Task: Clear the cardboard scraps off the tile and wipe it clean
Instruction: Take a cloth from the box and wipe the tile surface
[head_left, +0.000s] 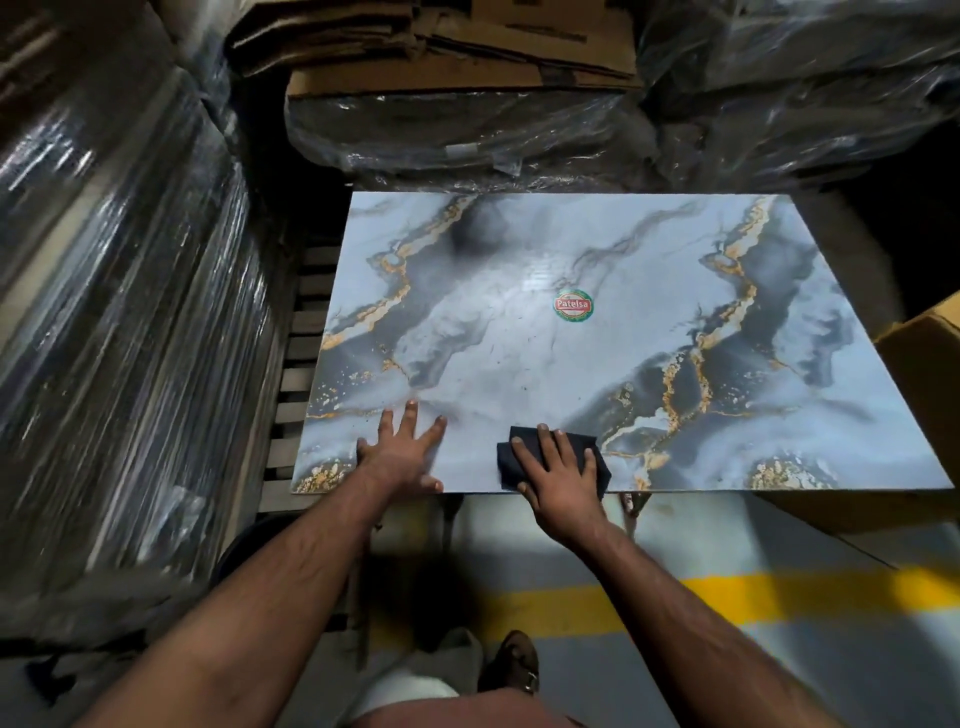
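Head view. Tile (597, 332): large, glossy, marbled grey-white with gold veins, lying flat across centre and right of frame, near edge toward the viewer; small dark specks scattered on the pale middle area. Round red-and-green sticker (572, 305) reading "Patelsa" just right of the tile's centre.

Left hand (402, 452): lower centre-left of frame, palm down on the tile near its near left corner, fingers straight and spread wide, holding nothing.

Right hand (558, 475): lower centre of frame, flat on a dark folded cloth (592, 447), fingers straight and slightly apart, pressing the cloth against the tile at its near edge. Cloth corners showing beyond the fingertips and on both sides of the hand.

Surroundings: plastic-wrapped stacks (119, 291) filling the left of frame and the upper right; flattened cardboard (441, 47) piled at upper centre; corner of a cardboard box (930, 364) at right edge, beside the tile. Grey floor with a yellow stripe (727, 597) at lower right. Brown shoe (511, 662) at bottom centre.
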